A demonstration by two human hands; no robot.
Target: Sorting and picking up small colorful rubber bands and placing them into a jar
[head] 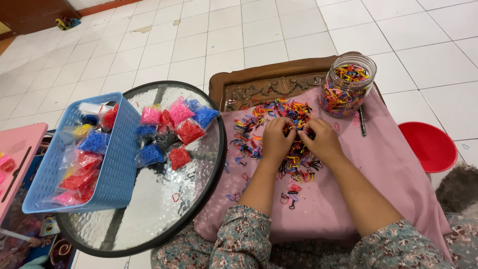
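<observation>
We note a white tiled floor (279, 30), evenly lit. A dark wooden furniture piece (30, 12) stands at far left; a carved wooden worktop (269, 82) adjoins a round glass worktop (164, 209).

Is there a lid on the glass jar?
No, the glass jar stands open, its mouth uncovered and coloured rubber bands showing inside.

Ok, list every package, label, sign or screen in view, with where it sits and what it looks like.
Small clear bags: heaped on the round glass table, filled with pink, red, blue and black bands.
More small bags: in the blue slatted basket on the table's left side, red, blue, yellow and pink.
Glass jar: upper right on the pink cloth, round, open, full of mixed-colour bands.
No labels, signs or screens show.
</observation>
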